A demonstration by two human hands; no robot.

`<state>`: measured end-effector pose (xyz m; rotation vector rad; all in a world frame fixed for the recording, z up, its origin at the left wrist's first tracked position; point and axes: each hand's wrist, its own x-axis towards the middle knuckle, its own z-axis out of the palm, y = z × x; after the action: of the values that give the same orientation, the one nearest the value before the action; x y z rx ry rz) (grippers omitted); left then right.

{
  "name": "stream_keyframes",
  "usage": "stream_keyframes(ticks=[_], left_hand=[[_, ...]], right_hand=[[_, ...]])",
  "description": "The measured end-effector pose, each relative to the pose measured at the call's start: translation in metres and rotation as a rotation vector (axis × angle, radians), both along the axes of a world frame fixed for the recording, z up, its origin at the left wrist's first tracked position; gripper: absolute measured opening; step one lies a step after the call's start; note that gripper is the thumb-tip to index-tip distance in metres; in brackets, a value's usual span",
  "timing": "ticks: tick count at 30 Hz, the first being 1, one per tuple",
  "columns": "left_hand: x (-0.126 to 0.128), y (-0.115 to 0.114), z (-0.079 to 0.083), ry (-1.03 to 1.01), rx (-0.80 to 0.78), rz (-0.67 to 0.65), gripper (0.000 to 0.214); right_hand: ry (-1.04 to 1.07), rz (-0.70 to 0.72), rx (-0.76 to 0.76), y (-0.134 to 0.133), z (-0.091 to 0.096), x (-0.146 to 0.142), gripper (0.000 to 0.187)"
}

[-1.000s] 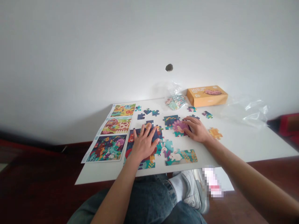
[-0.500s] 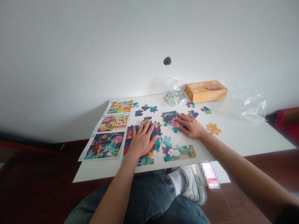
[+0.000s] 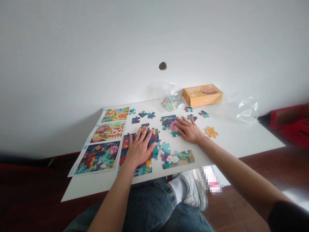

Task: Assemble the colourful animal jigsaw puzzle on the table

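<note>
Fingers spread, my left hand point(image 3: 140, 148) lies flat over a joined block of jigsaw puzzle point(image 3: 145, 170) and covers its middle. My right hand point(image 3: 190, 129) rests palm down, fingers apart, with its fingertips on the right side of a smaller joined section point(image 3: 168, 121) showing a pink and purple figure. Between the hands and nearer the table's front edge lies a rabbit section point(image 3: 178, 159), which reaches the left block. A dark loose puzzle piece point(image 3: 192, 118) sits just beyond my right fingers. Neither hand grips a piece.
Left of the puzzle lies a picture sheet point(image 3: 96, 158) with three scenes. Several loose pieces point(image 3: 135, 120) lie behind the blocks. At the back are a bag of pieces point(image 3: 172, 102), an orange box point(image 3: 202, 96) and clear plastic point(image 3: 245, 109). An orange piece point(image 3: 211, 132) lies right.
The whole view has shifted, so the table and its things appear farther left. Both hands stay on the same puzzle sections, with hardly any movement over them.
</note>
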<state>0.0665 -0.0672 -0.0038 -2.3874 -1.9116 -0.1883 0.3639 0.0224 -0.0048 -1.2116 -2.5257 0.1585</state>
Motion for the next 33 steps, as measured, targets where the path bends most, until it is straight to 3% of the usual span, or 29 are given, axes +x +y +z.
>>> stream_keyframes(ticks=[4,6,8,10,12,13,17,21,24,27,33], left_hand=[[0.000,0.000,0.000,0.004,-0.009,0.000,0.061],[0.000,0.001,0.000,0.012,-0.015,0.002,0.062],[0.000,0.001,-0.001,0.023,-0.016,0.005,0.062],[-0.001,0.001,-0.001,0.028,-0.011,0.008,0.062],[-0.001,0.001,-0.002,0.027,-0.006,0.010,0.062],[-0.001,0.001,-0.002,0.026,-0.004,0.010,0.062],[-0.002,0.002,-0.003,0.032,-0.008,0.005,0.063],[-0.004,0.004,-0.006,0.020,-0.007,0.012,0.062],[-0.003,0.004,-0.006,-0.003,0.007,0.012,0.060],[-0.002,0.002,-0.004,-0.021,0.018,0.017,0.060],[0.000,-0.001,0.002,-0.019,-0.007,0.029,0.060]], right_hand=[[0.032,-0.020,0.048,-0.002,0.002,0.001,0.045],[0.074,-0.113,0.114,-0.011,0.004,0.004,0.040],[0.109,-0.317,0.190,-0.026,0.006,0.011,0.036],[0.102,-0.613,0.235,-0.045,0.005,0.027,0.044],[0.048,-0.845,0.206,-0.061,0.002,0.051,0.060],[0.027,-0.893,0.162,-0.067,0.000,0.064,0.058],[0.071,-0.754,0.036,-0.072,-0.001,0.106,0.037],[0.229,-0.626,0.040,-0.058,0.018,0.109,0.036],[0.560,-0.585,-0.208,-0.042,0.037,0.092,0.041],[0.807,-0.414,-0.519,-0.024,0.049,0.066,0.042],[0.851,-0.092,-0.697,0.011,0.056,0.004,0.046]])
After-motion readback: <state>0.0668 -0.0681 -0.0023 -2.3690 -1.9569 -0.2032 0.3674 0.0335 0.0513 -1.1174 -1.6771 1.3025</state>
